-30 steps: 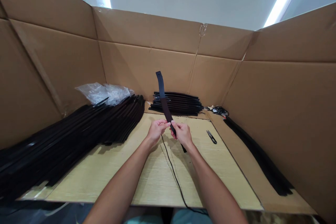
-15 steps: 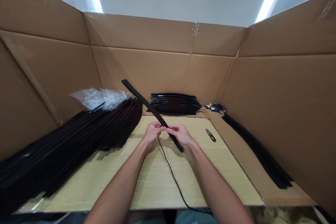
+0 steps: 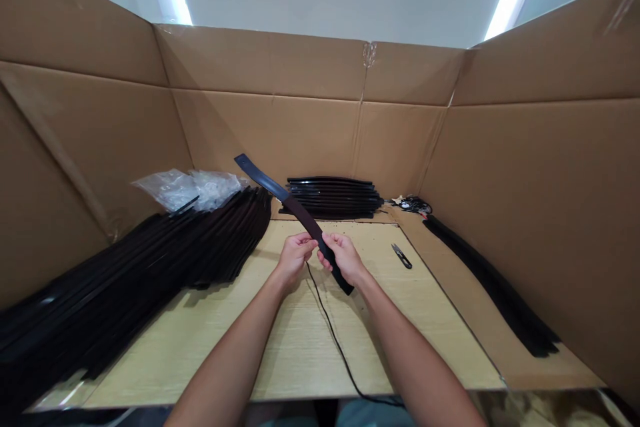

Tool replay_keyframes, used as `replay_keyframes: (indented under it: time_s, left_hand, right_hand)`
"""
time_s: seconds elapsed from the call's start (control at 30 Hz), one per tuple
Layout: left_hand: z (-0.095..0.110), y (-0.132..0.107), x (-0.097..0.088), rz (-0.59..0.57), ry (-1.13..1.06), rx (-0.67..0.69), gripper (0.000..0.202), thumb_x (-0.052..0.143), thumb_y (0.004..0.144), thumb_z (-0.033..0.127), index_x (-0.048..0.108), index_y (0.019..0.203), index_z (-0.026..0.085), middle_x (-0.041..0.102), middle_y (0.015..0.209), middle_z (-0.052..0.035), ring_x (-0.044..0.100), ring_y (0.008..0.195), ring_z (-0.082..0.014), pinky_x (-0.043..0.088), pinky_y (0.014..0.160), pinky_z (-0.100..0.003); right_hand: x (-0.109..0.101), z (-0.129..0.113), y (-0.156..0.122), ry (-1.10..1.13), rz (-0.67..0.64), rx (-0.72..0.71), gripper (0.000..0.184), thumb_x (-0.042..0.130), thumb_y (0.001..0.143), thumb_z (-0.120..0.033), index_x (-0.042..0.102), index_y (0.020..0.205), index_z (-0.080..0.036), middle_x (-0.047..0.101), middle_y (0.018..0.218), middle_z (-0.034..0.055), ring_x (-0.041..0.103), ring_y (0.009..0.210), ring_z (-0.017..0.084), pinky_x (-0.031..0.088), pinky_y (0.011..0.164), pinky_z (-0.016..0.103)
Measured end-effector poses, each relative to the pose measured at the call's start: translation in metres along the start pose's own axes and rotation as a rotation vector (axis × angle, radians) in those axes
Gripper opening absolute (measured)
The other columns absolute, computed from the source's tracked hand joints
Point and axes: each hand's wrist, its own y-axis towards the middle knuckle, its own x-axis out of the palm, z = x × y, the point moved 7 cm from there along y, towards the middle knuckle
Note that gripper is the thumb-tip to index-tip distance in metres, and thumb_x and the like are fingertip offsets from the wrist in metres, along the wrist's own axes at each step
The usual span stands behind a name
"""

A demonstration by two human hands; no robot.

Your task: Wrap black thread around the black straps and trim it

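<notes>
A long black strip (image 3: 303,213), flat and slightly curved, slants over the table from upper left to lower right. Its far end is smooth and shiny with a small hole; the middle looks dark and matt. My right hand (image 3: 343,257) is closed around its lower part, thumb on top. At the strip's left edge my left hand (image 3: 296,256) is closed in a pinch. From beneath those fingers a thin black cord (image 3: 327,328) runs down to the table's front edge. The cord's upper end is hidden by the fingers.
Left lies a big pile of black strips (image 3: 150,280) with a clear plastic bag (image 3: 195,188) on it. A stack of strips (image 3: 330,199) stands at the back. Thread snips (image 3: 401,257), tangled cords (image 3: 416,205) and more strips (image 3: 493,287) lie right. Cardboard walls (image 3: 310,127) surround the table.
The strip has turned about its length, so its shiny face with the hole now shows. My right hand has shifted its grip around it; my left hand has moved slightly right.
</notes>
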Motion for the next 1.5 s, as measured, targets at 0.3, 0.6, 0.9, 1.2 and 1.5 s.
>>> replay_keyframes:
  time_s: [0.3,0.6,0.9,1.2,1.5]
  left_hand:
    - [0.002,-0.002,0.007,0.031,-0.048,0.022,0.04,0.083,0.053,0.043,0.061,0.065,0.012,0.035,0.041,0.0099,0.021,0.038,-0.0025,0.01,0.042,-0.022]
    - [0.006,0.003,-0.011,0.085,-0.055,0.014,0.049,0.083,0.054,0.044,0.043,0.053,0.017,0.03,0.041,0.0111,0.019,0.038,-0.0018,0.01,0.041,-0.02]
    - [0.001,0.002,-0.008,-0.019,-0.022,-0.091,0.046,0.088,0.045,0.039,0.051,0.058,0.015,0.035,0.043,0.0102,0.02,0.038,-0.0006,0.009,0.041,-0.019]
    - [-0.002,0.0,-0.007,-0.047,-0.005,-0.061,0.045,0.084,0.053,0.045,0.051,0.059,0.016,0.035,0.042,0.0096,0.027,0.039,-0.0038,0.017,0.043,-0.02]
    - [-0.001,-0.001,-0.004,0.057,0.019,-0.006,0.048,0.084,0.055,0.042,0.043,0.052,0.017,0.028,0.04,0.0115,0.019,0.037,-0.0023,0.01,0.042,-0.02]
  right_hand:
    - [-0.001,-0.003,-0.003,-0.011,0.179,-0.092,0.049,0.065,0.071,-0.063,0.042,0.061,-0.021,0.053,0.041,-0.0061,0.04,0.03,0.006,0.025,0.029,0.018]
    - [-0.001,-0.001,0.003,0.044,0.074,-0.101,0.044,0.078,0.06,-0.055,0.053,0.066,-0.019,0.071,0.066,0.0024,0.061,0.055,0.012,0.048,0.054,0.025]
    - [-0.001,0.007,0.005,-0.008,-0.063,-0.012,0.041,0.087,0.049,-0.037,0.065,0.078,-0.015,0.068,0.068,-0.0009,0.059,0.054,0.012,0.049,0.051,0.026]
    - [0.0,-0.001,0.0,-0.039,-0.065,-0.01,0.047,0.079,0.06,-0.053,0.049,0.071,-0.018,0.07,0.06,0.0011,0.054,0.041,0.008,0.039,0.037,0.018]
    - [-0.009,0.005,0.004,-0.034,0.086,-0.031,0.043,0.066,0.073,-0.058,0.051,0.064,-0.018,0.061,0.047,-0.0023,0.048,0.035,0.008,0.032,0.033,0.018]
